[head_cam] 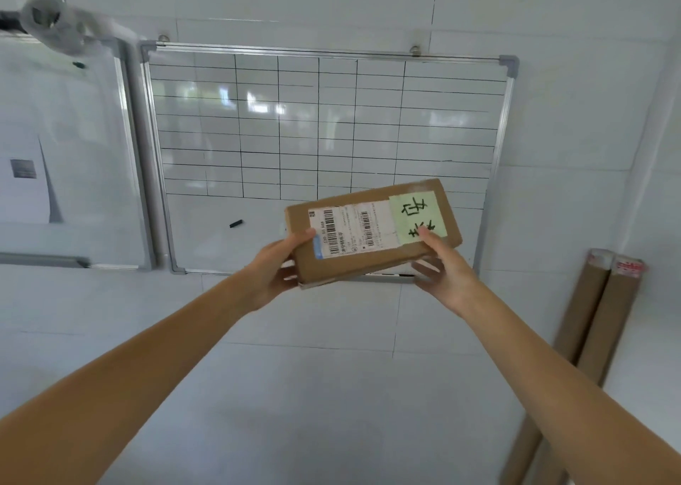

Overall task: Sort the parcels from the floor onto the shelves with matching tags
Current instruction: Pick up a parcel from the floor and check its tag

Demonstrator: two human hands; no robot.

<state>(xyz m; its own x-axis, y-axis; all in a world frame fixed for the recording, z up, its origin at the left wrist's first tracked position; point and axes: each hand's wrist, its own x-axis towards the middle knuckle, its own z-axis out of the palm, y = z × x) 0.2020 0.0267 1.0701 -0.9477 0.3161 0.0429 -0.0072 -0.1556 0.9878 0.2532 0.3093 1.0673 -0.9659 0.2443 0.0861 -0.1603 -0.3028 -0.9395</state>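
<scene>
A flat brown cardboard parcel (372, 249) is held up in front of me, slightly tilted. A white shipping label with barcodes and a pale green tag (418, 217) with black handwritten characters cover its top face. My left hand (274, 269) grips the parcel's left end, thumb on top and fingers underneath. My right hand (444, 269) holds the right end, thumb resting on the green tag and fingers below. No shelves or other parcels are in view.
A whiteboard (324, 123) with a drawn grid hangs on the white tiled wall directly behind the parcel, a black marker piece (236, 223) stuck to it. A second board (66, 145) hangs at left. Two cardboard tubes (589, 322) lean against the wall at right.
</scene>
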